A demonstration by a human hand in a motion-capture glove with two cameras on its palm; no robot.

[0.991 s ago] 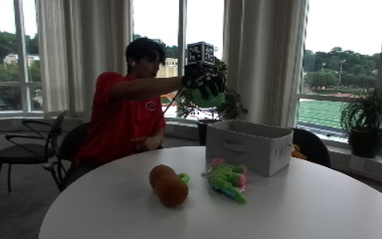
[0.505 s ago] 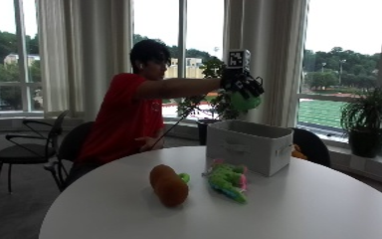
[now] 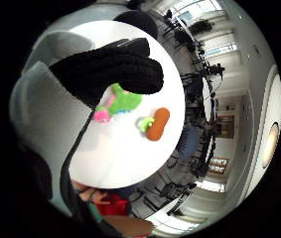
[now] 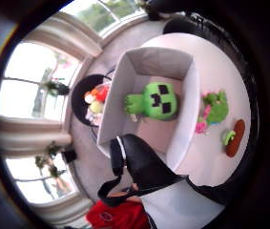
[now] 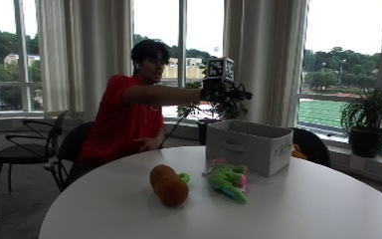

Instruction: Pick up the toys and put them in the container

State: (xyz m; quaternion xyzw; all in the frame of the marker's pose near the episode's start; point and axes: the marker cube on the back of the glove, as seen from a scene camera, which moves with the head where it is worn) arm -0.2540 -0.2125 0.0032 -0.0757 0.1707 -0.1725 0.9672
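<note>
Right hand [image 5: 219,92] above the fabric bin [image 5: 249,146], fingers relaxed, holding nothing. Green block-faced plush [image 4: 154,101] sits in the bin. Green-pink plush [image 5: 227,179] and carrot plush [image 5: 168,184] lie on the worktop [image 5: 297,214], below and toward the person.

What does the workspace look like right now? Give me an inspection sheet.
Surface: round white table.
Job's things: green block-faced plush lies inside the white container; the carrot plush and the green and pink plush lie on the table in front of the container, apart from each other.
Clutter: nothing seen on the table.
Grip: gloved right hand hangs above the container and holds nothing; fingers look relaxed.
Cables: a dark cable hangs below the raised arm.
Surroundings: chairs, curtained windows, potted plant, more toys on a chair behind the container.
</note>
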